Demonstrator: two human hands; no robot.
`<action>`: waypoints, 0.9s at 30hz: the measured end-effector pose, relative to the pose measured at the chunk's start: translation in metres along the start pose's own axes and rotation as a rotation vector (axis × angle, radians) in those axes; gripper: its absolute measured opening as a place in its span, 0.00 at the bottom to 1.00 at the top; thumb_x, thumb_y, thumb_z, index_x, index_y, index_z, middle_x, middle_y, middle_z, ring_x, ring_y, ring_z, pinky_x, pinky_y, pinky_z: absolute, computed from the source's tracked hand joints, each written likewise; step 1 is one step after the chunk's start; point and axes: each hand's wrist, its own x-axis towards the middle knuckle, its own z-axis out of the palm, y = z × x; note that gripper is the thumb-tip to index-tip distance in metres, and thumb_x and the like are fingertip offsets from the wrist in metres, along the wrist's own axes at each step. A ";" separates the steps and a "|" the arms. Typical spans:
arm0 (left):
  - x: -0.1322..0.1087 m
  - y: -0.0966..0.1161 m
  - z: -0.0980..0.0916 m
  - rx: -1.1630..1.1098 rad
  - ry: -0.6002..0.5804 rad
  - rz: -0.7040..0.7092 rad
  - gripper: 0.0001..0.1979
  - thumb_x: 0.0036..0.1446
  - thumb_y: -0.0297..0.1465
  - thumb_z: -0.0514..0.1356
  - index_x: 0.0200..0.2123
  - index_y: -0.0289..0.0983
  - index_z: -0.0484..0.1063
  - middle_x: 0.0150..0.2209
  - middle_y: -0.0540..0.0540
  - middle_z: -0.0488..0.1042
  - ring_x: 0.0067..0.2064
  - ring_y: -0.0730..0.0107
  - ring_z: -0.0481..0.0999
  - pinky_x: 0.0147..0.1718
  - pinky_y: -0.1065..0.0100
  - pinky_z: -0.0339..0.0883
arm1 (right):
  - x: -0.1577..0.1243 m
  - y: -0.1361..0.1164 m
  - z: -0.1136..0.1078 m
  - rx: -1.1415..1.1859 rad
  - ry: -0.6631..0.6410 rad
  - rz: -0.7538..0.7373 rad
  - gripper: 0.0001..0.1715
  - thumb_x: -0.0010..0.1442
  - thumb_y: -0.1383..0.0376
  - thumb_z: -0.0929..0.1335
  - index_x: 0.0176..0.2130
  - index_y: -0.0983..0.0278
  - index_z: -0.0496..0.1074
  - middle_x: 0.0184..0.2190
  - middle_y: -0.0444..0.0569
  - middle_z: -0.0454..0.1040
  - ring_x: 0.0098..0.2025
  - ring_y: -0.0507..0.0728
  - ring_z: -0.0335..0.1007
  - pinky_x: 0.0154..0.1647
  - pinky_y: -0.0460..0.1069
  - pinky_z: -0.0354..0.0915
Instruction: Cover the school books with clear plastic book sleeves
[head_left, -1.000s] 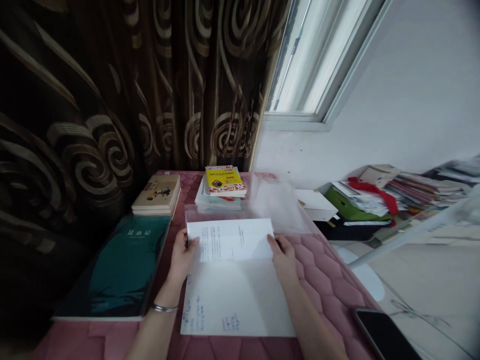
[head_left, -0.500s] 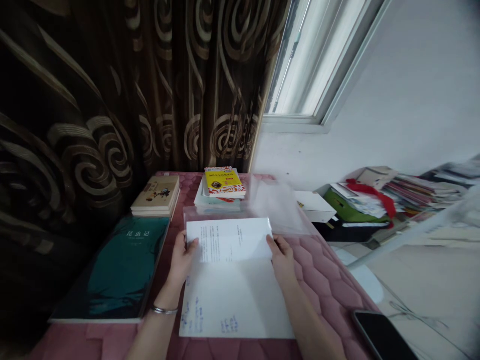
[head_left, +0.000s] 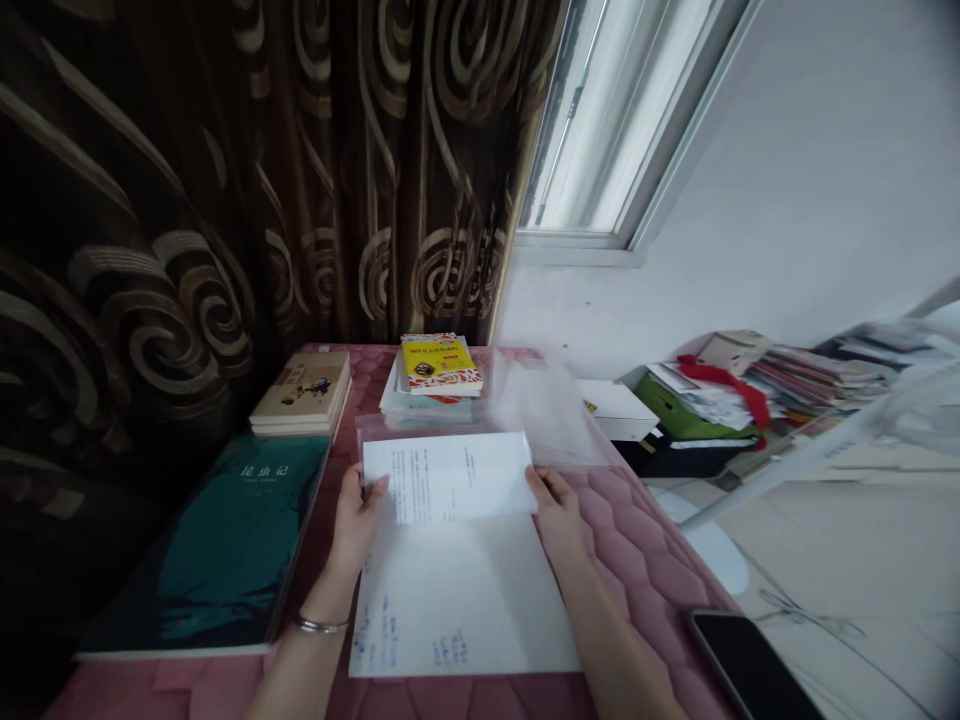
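My left hand (head_left: 355, 522) and my right hand (head_left: 555, 507) grip the left and right edges of a white printed sheet (head_left: 450, 478), thumbs on top. Under it lies a white sheet with blue handwriting (head_left: 461, 600), which reaches towards me on the pink quilted mat (head_left: 645, 560). A clear plastic sleeve (head_left: 541, 412) rises behind the printed sheet and overlaps its far edge. I cannot tell whether the paper is inside the sleeve. A metal bracelet (head_left: 321, 625) circles my left wrist.
Left of my hands lie a large teal book (head_left: 206, 545) and a beige book stack (head_left: 301, 393). A yellow-covered book stack (head_left: 439, 365) stands at the far edge. A black phone (head_left: 750, 665) sits at the mat's right corner, beyond which are a white box (head_left: 615, 410) and piled papers (head_left: 712, 400).
The whole scene has shifted slightly left and the view has tilted a little. My hands stay at the same edges of the printed sheet.
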 end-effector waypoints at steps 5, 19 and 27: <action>0.000 -0.001 0.000 -0.014 -0.005 -0.001 0.18 0.47 0.39 0.65 0.39 0.39 0.67 0.34 0.49 0.76 0.36 0.66 0.76 0.36 0.66 0.70 | 0.002 0.004 -0.003 -0.009 -0.054 0.023 0.25 0.51 0.44 0.69 0.21 0.61 0.68 0.18 0.43 0.64 0.23 0.54 0.57 0.22 0.49 0.56; 0.000 0.002 0.000 -0.002 0.002 -0.006 0.19 0.47 0.40 0.65 0.40 0.38 0.68 0.35 0.48 0.76 0.37 0.64 0.77 0.38 0.64 0.70 | 0.000 -0.007 -0.009 -0.013 -0.137 0.075 0.24 0.49 0.43 0.70 0.22 0.60 0.67 0.21 0.44 0.67 0.25 0.56 0.61 0.26 0.50 0.59; -0.003 0.004 -0.004 -0.096 -0.047 -0.022 0.21 0.47 0.40 0.66 0.42 0.39 0.67 0.39 0.48 0.77 0.41 0.63 0.77 0.42 0.63 0.70 | -0.001 0.003 0.002 -0.043 -0.044 0.043 0.25 0.50 0.41 0.69 0.24 0.60 0.68 0.20 0.44 0.67 0.24 0.55 0.60 0.23 0.50 0.59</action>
